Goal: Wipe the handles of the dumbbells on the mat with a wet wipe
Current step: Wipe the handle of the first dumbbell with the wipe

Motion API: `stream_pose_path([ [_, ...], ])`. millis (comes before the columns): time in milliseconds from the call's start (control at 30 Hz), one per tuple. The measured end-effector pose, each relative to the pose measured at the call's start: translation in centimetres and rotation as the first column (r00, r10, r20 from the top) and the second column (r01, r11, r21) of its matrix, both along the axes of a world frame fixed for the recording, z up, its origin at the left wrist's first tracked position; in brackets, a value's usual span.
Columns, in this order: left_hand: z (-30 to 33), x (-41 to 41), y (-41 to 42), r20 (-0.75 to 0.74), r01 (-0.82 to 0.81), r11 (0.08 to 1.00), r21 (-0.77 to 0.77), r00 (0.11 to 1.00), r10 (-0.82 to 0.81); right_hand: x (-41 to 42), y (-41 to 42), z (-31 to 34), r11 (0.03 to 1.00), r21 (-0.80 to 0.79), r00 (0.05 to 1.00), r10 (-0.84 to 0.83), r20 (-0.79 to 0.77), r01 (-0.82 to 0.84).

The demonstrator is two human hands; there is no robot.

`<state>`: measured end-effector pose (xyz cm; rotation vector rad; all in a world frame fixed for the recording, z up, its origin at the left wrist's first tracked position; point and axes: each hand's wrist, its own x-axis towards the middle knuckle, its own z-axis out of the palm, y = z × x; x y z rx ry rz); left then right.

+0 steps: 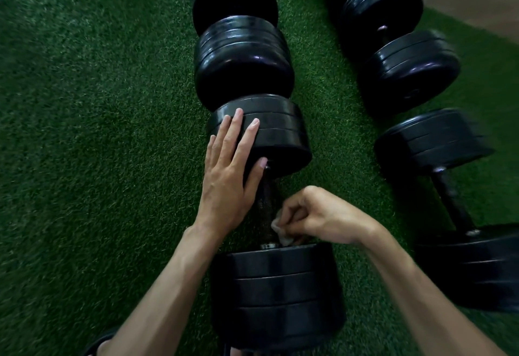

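Head view: left hand [229, 170], fingers flat, steadies the nearest dumbbell [269, 215] at 12 o'clock while right hand [317, 216] pinches the wet wipe [280, 229] against its handle [265, 204], mid-wipe; next, likely rubbing toward the far plate.

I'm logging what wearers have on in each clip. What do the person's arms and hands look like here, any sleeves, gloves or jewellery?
Both forearms are bare right to the bottom edge of the picture, with no sleeves in view. The left hand and right hand wear no gloves, and no rings, watch or wristband show. The fingernails are short and unpainted.
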<state>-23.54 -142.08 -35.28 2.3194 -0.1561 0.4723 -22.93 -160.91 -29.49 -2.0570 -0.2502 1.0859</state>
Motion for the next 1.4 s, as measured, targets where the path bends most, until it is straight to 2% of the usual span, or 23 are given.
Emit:
stream_pose_path([
  [100,0.0,0.0,0.3,-0.004,0.017,1.0,0.008,1.0,-0.017,0.3,-0.5,0.5,0.996,-0.017,0.996,0.091,-0.001,-0.091],
  [167,0.1,0.0,0.5,-0.014,0.036,0.999,0.014,0.999,-0.036,0.6,-0.6,1.0,0.997,-0.039,0.99,0.065,0.126,-0.06],
  [200,0.2,0.0,0.6,-0.018,0.042,0.999,0.014,0.999,-0.042,0.7,-0.7,1.0,1.0,-0.023,0.976,-0.001,0.218,0.006],
  [267,0.2,-0.1,0.6,-0.02,0.043,0.999,0.009,0.999,-0.042,0.9,-0.3,0.9,0.99,0.018,0.894,-0.133,0.429,0.138],
  [333,0.3,-0.1,0.6,-0.023,0.038,0.999,0.003,0.999,-0.038,0.9,0.4,-0.2,0.98,0.009,0.764,-0.162,0.624,0.2],
  [433,0.3,-0.1,0.6,-0.033,0.037,0.999,-0.002,0.999,-0.037,0.8,1.9,-2.2,0.98,-0.023,0.655,-0.115,0.747,0.198],
  [567,0.2,-0.1,0.6,-0.03,0.047,0.999,-0.007,0.998,-0.047,1.1,2.3,-3.3,0.991,0.049,0.653,-0.122,0.748,0.128],
  [700,0.2,-0.1,0.6,-0.037,0.037,0.999,-0.022,0.999,-0.038,1.5,2.3,-3.0,0.995,0.051,0.626,-0.09,0.775,0.081],
  [833,0.4,-0.2,0.6,-0.054,0.046,0.998,-0.038,0.997,-0.048,1.6,1.6,-2.5,0.999,0.041,0.693,-0.019,0.721,-0.015],
  [900,0.4,-0.1,0.7,-0.054,0.054,0.998,-0.038,0.997,-0.056,0.9,1.0,-2.2,0.997,0.05,0.769,0.009,0.639,-0.052],
  [1000,0.5,-0.2,0.7,-0.052,0.052,0.998,-0.047,0.997,-0.055,-0.2,0.6,-0.9,0.992,0.034,0.899,0.092,0.429,-0.118],
  [1067,0.5,-0.2,0.7,-0.054,0.049,0.997,-0.053,0.997,-0.052,-0.3,0.6,-0.1,0.985,0.015,0.944,0.158,0.29,-0.17],
  [1133,0.5,-0.2,0.7,-0.05,0.055,0.997,-0.051,0.997,-0.057,-0.3,0.6,0.5,0.988,0.057,0.966,0.129,0.226,-0.145],
  [1167,0.5,-0.1,0.8,-0.044,0.061,0.997,-0.047,0.997,-0.063,-0.3,0.5,0.8,0.991,0.097,0.971,0.072,0.229,-0.097],
  [1233,0.3,-0.2,0.9,-0.038,0.07,0.997,-0.045,0.997,-0.072,-0.1,0.3,1.3,0.989,0.149,0.938,-0.062,0.341,0.011],
  [1300,0.1,-0.5,1.1,-0.039,0.07,0.996,-0.059,0.997,-0.072,0.6,0.4,1.4,0.982,0.162,0.836,-0.168,0.522,0.097],
  [1400,-0.2,-0.9,1.0,-0.05,0.054,0.992,-0.111,0.997,-0.06,2.0,1.2,0.2,0.989,0.098,0.677,-0.147,0.721,0.111],
])
